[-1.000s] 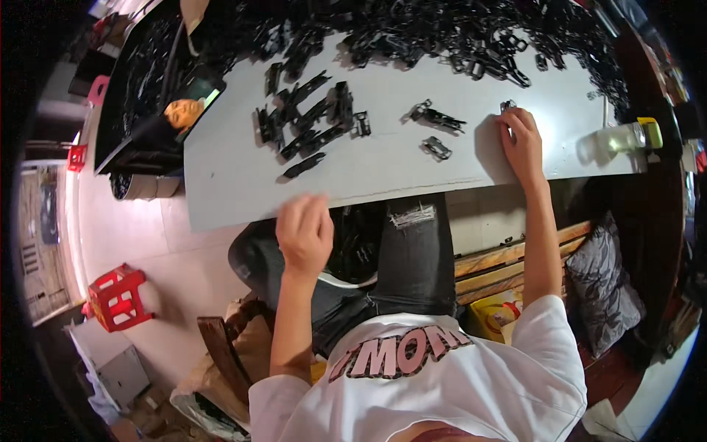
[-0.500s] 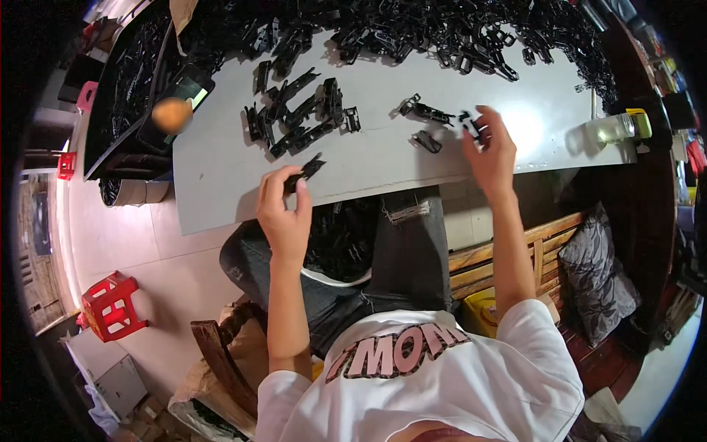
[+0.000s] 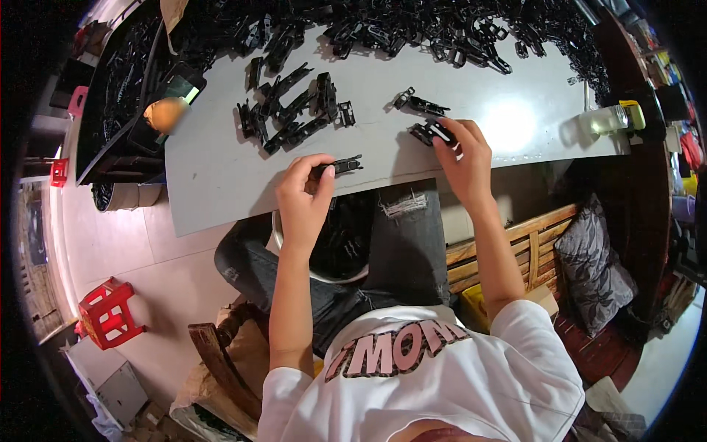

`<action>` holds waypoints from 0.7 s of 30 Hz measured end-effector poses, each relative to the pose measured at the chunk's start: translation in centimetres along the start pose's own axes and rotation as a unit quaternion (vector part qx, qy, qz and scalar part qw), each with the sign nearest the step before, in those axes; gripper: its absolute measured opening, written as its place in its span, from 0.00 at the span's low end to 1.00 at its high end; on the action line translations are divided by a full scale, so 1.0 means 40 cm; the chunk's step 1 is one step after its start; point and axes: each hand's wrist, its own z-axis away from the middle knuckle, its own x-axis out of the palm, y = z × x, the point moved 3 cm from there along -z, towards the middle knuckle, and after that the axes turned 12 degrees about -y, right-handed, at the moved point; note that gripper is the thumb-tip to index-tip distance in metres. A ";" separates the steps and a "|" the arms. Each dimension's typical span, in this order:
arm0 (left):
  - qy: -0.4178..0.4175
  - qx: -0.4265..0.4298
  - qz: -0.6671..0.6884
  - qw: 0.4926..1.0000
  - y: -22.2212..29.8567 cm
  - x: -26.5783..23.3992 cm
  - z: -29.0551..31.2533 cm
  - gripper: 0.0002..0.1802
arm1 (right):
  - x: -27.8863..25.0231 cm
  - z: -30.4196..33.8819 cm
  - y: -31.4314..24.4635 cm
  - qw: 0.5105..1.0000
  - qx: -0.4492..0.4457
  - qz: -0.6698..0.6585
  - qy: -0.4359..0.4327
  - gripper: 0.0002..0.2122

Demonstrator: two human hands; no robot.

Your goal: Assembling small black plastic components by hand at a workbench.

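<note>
My left hand (image 3: 300, 193) is closed on a slim black plastic clip-like part (image 3: 347, 164), just above the table's near edge, with its narrow end pointing right. To the right, my right hand (image 3: 465, 158) pinches a small black plastic piece (image 3: 442, 132) between thumb and fingers. That piece is right beside another small black part (image 3: 420, 133) on the table; whether they touch I cannot tell. A longer black part (image 3: 427, 106) and a small black piece (image 3: 403, 97) lie just beyond. A loose group of black clip-like parts (image 3: 294, 107) lies farther left.
The white table (image 3: 221, 169) carries a large heap of black parts (image 3: 412, 26) along its far side. A phone (image 3: 184, 85) leans by a black bin at left, and a clear jar (image 3: 607, 120) stands at right. A bucket of black parts (image 3: 342, 243) sits at my lap.
My left hand has moved right with its black part, which now lies more level. My right hand has moved left and down, bringing its small piece beside the part on the table.
</note>
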 end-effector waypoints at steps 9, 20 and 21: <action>-0.007 -0.014 0.037 0.999 0.008 0.009 0.002 0.06 | 0.052 0.010 -0.015 0.988 -0.020 0.150 0.006 0.13; -0.013 -0.045 0.012 0.999 0.008 0.012 -0.003 0.07 | 0.116 0.012 -0.156 0.978 -0.096 -0.058 -0.178 0.14; -0.009 -0.034 -0.014 0.999 0.011 0.013 -0.002 0.06 | 0.128 0.013 -0.177 0.975 -0.132 -0.042 -0.173 0.15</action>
